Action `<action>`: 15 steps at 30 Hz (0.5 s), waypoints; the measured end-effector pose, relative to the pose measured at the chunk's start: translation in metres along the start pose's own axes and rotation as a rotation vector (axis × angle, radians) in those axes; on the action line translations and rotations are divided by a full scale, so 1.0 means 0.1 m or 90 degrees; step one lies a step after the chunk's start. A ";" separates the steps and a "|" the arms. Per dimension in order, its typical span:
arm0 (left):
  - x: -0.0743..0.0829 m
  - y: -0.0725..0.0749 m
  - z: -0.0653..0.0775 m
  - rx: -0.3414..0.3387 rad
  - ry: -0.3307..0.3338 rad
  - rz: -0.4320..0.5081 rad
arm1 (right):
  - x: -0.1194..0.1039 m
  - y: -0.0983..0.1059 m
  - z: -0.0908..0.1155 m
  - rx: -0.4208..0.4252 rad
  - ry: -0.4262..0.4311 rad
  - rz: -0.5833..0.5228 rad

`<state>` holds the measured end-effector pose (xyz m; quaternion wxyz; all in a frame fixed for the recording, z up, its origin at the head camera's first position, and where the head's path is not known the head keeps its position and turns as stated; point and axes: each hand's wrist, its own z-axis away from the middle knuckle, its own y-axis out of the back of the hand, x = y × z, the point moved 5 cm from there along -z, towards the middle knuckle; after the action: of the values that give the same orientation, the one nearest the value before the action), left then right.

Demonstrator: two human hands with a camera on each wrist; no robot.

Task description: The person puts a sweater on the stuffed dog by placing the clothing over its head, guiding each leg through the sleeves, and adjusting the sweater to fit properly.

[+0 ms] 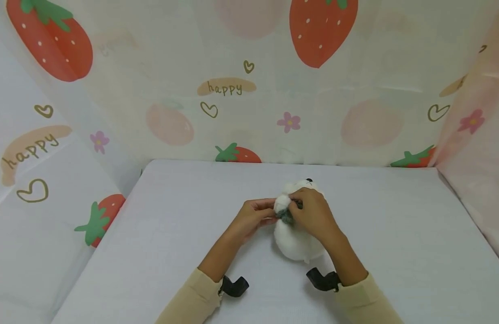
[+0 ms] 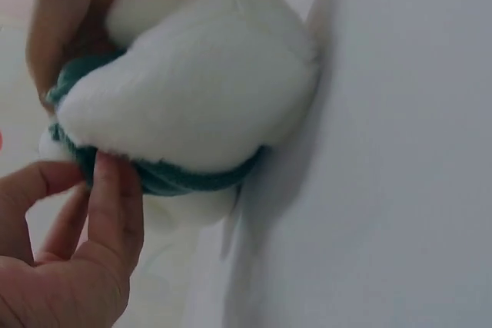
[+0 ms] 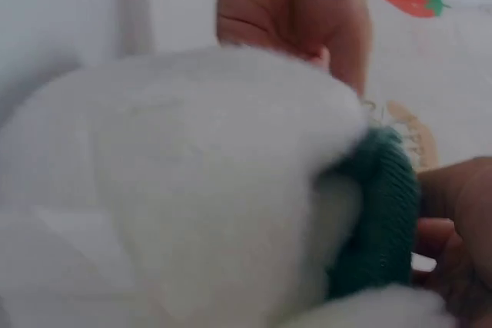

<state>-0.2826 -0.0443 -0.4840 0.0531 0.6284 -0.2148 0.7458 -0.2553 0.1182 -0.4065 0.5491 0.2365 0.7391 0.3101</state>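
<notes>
A white plush toy (image 1: 295, 243) with a dark nose sits on the table, its head toward the far side. Round its neck runs a dark green knitted scarf (image 2: 192, 180). On the toy's left side, my left hand (image 1: 255, 218) pinches the scarf's edge between thumb and fingertips. My right hand (image 1: 314, 213) grips the scarf from the other side, its fingers bent close to the neck. In the right wrist view the toy's white body (image 3: 192, 174) fills most of the picture and partly hides both hands.
The table (image 1: 172, 216) has a white cover. Behind it and at both sides hangs a pale curtain (image 1: 249, 126) printed with strawberries, hearts and flowers. A black wrist mount (image 1: 235, 286) sticks out below the left wrist, and another black mount (image 1: 323, 280) below the right.
</notes>
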 end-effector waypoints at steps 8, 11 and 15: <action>0.04 0.00 0.01 -0.063 -0.040 -0.079 | 0.01 0.04 -0.02 -0.108 0.089 -0.057; 0.01 0.04 -0.02 -0.026 -0.062 -0.144 | 0.01 -0.02 -0.04 -0.088 0.085 -0.033; 0.01 0.10 -0.03 0.013 -0.070 -0.218 | 0.01 -0.08 -0.05 -0.064 0.061 -0.015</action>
<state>-0.2892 -0.0526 -0.4859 0.1609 0.6960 -0.0997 0.6927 -0.2603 0.1121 -0.4116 0.5275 0.1850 0.7510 0.3515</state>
